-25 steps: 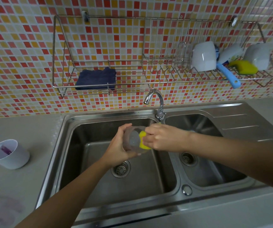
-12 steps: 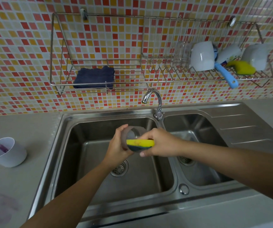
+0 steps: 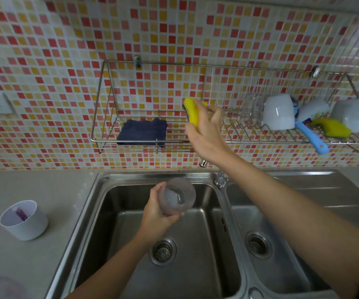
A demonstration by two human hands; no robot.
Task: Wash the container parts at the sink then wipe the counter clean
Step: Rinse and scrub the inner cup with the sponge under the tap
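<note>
Over the sink [image 3: 109, 180], left hand [image 3: 157, 212] grips an unlabelled clear container [image 3: 178, 198].

My left hand [image 3: 159, 210] sits at the centre of the frame, over the left basin of the sink [image 3: 100, 203], with the container [image 3: 179, 196] in it above the drain [image 3: 163, 251]. My right hand [image 3: 206, 130] is up at centre frame with the sponge [image 3: 192, 112], in front of the wire rack [image 3: 109, 108] on the wall. A cloth [image 3: 141, 131] lies on the rack's left part; cups [image 3: 279, 112] lean on its right part. At lower left, a tub [image 3: 24, 221] stands on the counter [image 3: 44, 190].
</note>
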